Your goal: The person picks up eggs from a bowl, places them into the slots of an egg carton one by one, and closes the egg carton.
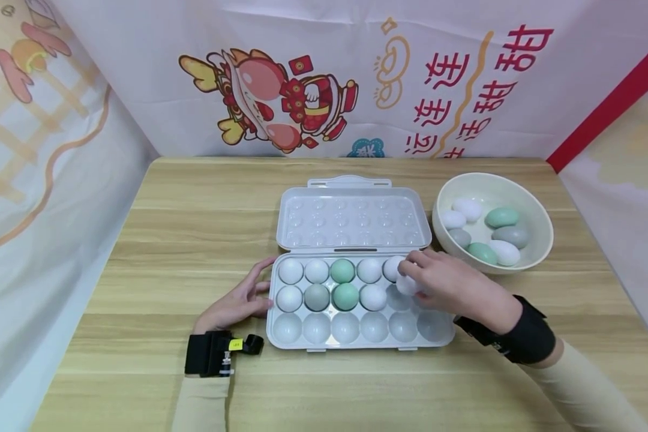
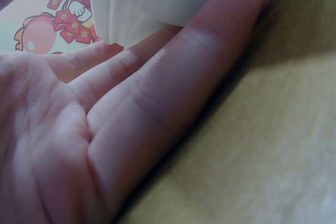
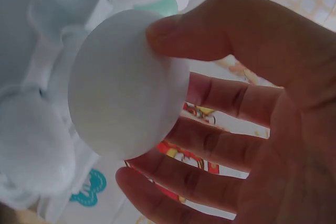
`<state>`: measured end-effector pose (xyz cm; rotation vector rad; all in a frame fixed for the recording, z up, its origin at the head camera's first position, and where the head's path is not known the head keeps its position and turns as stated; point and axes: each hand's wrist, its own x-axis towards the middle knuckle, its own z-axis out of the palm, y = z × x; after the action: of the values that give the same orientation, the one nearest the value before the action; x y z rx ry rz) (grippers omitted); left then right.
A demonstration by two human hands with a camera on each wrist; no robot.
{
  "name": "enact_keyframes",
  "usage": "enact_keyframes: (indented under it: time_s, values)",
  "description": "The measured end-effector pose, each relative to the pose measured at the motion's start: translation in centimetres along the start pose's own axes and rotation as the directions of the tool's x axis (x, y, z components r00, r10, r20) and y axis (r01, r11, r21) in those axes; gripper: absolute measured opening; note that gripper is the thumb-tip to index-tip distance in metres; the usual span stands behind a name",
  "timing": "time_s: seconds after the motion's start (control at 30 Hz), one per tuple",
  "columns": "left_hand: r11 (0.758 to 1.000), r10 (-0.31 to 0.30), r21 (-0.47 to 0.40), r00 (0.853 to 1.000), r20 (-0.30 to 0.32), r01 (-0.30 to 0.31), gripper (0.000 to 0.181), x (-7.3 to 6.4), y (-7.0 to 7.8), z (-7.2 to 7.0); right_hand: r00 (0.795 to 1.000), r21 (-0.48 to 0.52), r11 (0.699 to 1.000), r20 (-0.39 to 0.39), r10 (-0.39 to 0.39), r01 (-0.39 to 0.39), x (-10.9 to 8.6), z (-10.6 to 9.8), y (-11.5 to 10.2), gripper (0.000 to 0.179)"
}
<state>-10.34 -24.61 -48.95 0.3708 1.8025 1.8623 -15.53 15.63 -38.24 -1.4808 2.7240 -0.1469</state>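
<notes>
Head view: your left forearm comes up from the lower left, and your left hand lies beside the egg tray, fingers extended and spread a little, fingertips against its left wall; the left wrist view shows the same contact, palm bare. Your right forearm reaches in from the lower right, wrist bent over the tray's right end. Your right hand pinches a held white egg, thumb on one side and fingers curved to the other, as the right wrist view confirms. That egg sits above the right part of the middle row; whether it touches the tray cannot be made out. Tray contents, left to right: back row, two white eggs, one green egg, two more white, the sixth place hidden by your hand; middle row white, a grey egg, green, white; front row, six bare hollows. The lid lies folded back behind, dimpled inside facing up. Just right of it, the cream bowl contains seven eggs: three white, two green, two grey.
</notes>
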Motion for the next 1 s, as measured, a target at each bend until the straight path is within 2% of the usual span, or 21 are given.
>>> enact_keyframes:
  time_s: [0.33, 0.47, 0.8, 1.0]
  values:
    - [1.000, -0.004, -0.004, 1.000, -0.004, 0.004, 0.083, 0.0, 0.1, 0.1, 0.996, -0.011, 0.997, 0.053, -0.078, 0.079, 0.5, 2.1, -1.1, 0.035]
    - [1.000, -0.002, -0.009, 1.000, -0.004, 0.002, 0.082, 0.0, 0.1, 0.1, 0.995, -0.049, 0.994, 0.039, -0.092, 0.094, 0.7, 2.5, -1.3, 0.034]
    - [1.000, 0.008, -0.005, 1.000, 0.001, -0.008, 0.082, 0.0, 0.1, 0.0, 0.996, -0.093, 0.994, 0.073, -0.053, 0.060, 1.2, 2.8, -1.6, 0.040]
    - [1.000, 0.001, 0.001, 1.000, -0.001, -0.001, 0.083, 0.1, 0.1, 0.0, 0.996, -0.092, 0.993, 0.057, -0.063, 0.068, 1.2, 3.0, -1.6, 0.038]
